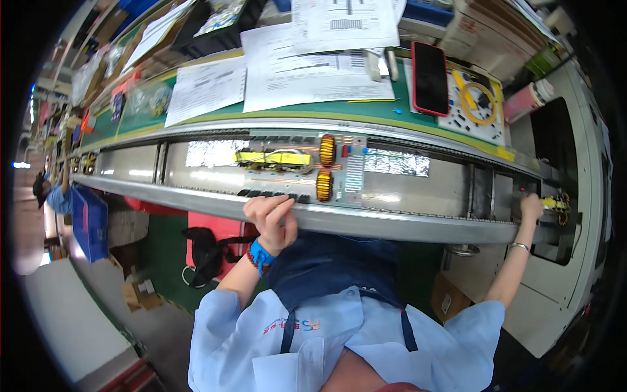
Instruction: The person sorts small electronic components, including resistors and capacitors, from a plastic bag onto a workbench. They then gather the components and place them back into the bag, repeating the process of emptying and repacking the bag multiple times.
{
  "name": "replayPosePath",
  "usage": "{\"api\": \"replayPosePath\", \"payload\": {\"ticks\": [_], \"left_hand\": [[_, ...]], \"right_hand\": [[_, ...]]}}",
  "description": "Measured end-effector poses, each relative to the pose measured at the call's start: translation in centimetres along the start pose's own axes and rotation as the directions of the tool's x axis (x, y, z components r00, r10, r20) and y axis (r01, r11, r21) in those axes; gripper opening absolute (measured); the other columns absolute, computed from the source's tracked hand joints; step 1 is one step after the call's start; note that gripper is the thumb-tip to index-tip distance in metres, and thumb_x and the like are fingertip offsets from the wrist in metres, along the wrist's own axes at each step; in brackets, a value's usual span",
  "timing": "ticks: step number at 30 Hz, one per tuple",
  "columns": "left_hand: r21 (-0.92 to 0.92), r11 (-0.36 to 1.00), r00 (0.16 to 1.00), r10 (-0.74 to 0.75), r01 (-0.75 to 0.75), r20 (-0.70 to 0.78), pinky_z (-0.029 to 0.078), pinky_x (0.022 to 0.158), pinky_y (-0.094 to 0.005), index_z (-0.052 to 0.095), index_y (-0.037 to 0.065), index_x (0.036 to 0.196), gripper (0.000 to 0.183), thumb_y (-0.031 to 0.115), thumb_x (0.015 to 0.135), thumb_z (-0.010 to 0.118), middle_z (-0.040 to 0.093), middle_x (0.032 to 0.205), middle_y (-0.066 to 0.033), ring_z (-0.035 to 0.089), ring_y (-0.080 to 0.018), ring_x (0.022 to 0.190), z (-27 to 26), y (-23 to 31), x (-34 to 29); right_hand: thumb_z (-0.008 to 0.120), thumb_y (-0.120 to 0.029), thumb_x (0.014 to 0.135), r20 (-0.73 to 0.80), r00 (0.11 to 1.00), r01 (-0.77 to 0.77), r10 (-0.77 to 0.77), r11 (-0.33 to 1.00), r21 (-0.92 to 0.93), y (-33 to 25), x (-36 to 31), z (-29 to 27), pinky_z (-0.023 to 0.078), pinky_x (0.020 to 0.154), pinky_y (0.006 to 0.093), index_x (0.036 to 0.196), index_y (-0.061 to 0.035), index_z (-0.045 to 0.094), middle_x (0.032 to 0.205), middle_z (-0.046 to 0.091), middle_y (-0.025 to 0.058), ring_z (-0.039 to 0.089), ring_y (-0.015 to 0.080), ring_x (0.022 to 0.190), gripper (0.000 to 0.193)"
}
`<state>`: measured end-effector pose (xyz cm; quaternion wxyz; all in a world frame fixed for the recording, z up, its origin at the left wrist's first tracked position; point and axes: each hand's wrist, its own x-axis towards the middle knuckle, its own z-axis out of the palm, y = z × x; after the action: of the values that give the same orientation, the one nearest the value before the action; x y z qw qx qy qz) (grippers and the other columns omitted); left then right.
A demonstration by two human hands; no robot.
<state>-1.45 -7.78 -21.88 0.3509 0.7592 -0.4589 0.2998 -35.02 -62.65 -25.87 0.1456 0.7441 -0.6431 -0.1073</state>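
Observation:
A circuit board (274, 178) lies on the conveyor in front of me, carrying two yellow-and-black wound coils (325, 150), a yellow-wrapped part (271, 158) and a row of black components along its near edge. My left hand (271, 219) is over the near rail, its fingers curled and their tips at that edge by the black components. Far to the right, my right hand (531, 208) reaches to the machine opening, closed beside a second circuit board (555, 204) with yellow parts and coils. What its fingertips grip is too small to make out.
The metal conveyor rail (392, 222) runs across in front of me into the white machine (568, 281). Beyond it lie papers (313, 78), a red-edged phone (430, 78) and a tray of small parts (473, 108). A blue bin (89, 222) and another person (59, 196) are far left.

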Motion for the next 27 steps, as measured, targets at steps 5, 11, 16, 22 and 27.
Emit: {"api": "replayPosePath", "payload": {"ticks": [5,11,16,22,27], "left_hand": [[0.015,1.000,1.000,0.014,-0.014,0.003,0.037,0.081,-0.0356,0.059,0.011,0.096,0.032,0.000,0.067,0.057,0.057,0.097,-0.0025,0.046,-0.0216,0.087,0.0,0.0,-0.2],[0.002,0.999,0.999,0.042,-0.042,0.018,0.036,0.080,-0.0345,0.059,0.012,0.098,0.033,0.000,0.067,0.057,0.057,0.097,-0.0017,0.046,-0.0204,0.086,0.3,-0.1,-0.2],[0.015,0.999,0.999,0.044,-0.044,0.013,0.036,0.080,-0.0342,0.060,0.012,0.097,0.032,0.002,0.067,0.056,0.057,0.097,-0.0011,0.045,-0.0203,0.086,0.1,0.0,-0.4],[-0.019,0.999,0.999,0.047,-0.047,-0.001,0.037,0.079,-0.0341,0.060,0.012,0.096,0.031,0.002,0.066,0.056,0.057,0.096,-0.0012,0.046,-0.0202,0.086,0.1,-0.3,-0.4],[-0.064,0.997,0.998,0.048,-0.051,-0.050,0.037,0.078,-0.0336,0.060,0.012,0.094,0.030,0.001,0.066,0.055,0.057,0.094,-0.0012,0.047,-0.0193,0.084,0.3,-0.4,-0.3]], "right_hand": [[0.050,-0.036,0.082,0.112,0.984,-0.140,0.142,0.990,-0.020,1.4,3.3,-0.2,0.038,0.093,0.0474,0.110,-0.0120,0.060,0.119,0.054,0.0192,0.049,0.0383,0.112,0.038],[0.045,-0.037,0.084,0.094,0.984,-0.150,0.152,0.988,-0.028,3.8,5.7,0.6,0.038,0.092,0.0471,0.110,-0.0130,0.060,0.116,0.056,0.0179,0.051,0.0358,0.111,0.039],[0.045,-0.030,0.087,-0.387,0.901,0.247,-0.194,0.965,0.091,-2.9,-1.0,-7.8,0.048,0.070,0.0442,0.099,-0.0057,0.062,0.097,0.063,0.0164,0.061,0.0341,0.086,0.032],[0.054,-0.009,0.085,-0.349,0.688,0.586,-0.637,0.204,0.784,-17.1,-17.2,-15.8,0.046,0.072,0.0284,0.098,-0.0010,0.059,0.081,0.061,0.0094,0.059,0.0163,0.078,0.016],[0.051,-0.002,0.085,-0.283,0.487,0.077,-0.826,-0.282,0.956,-22.2,-23.1,-15.1,0.043,0.082,0.0262,0.119,-0.0032,0.044,0.101,0.059,0.0060,0.056,0.0140,0.094,0.035]]}}
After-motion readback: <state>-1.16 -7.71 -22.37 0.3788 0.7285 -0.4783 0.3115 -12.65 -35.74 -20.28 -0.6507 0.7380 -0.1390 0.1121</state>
